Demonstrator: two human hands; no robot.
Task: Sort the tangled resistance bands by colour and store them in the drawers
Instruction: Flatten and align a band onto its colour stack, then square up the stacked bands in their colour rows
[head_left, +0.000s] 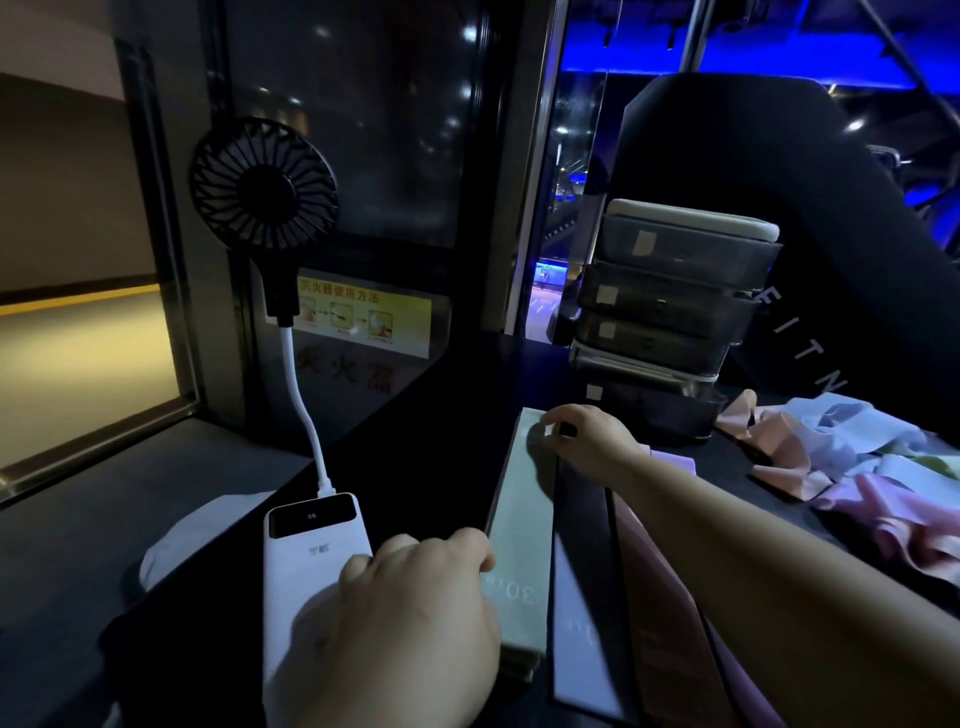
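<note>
Smoky plastic drawer stack (670, 312), contents unclear, beside tangled pastel bands (857, 467).

- The left hand (410, 613) covers the near end of the pale green flat rubber band (519, 499) and the lower part of the white slab-shaped power bank (306, 561). Its fingertips are hidden.
- The right hand (587, 436) either pinches or only touches the band's far end; which one is unclear.
- The tangled pile of pastel bands (857, 467) runs off the right edge.
- The paper labels (606, 295) on the stacked smoky plastic drawers (670, 306) are too dim to read.
</note>
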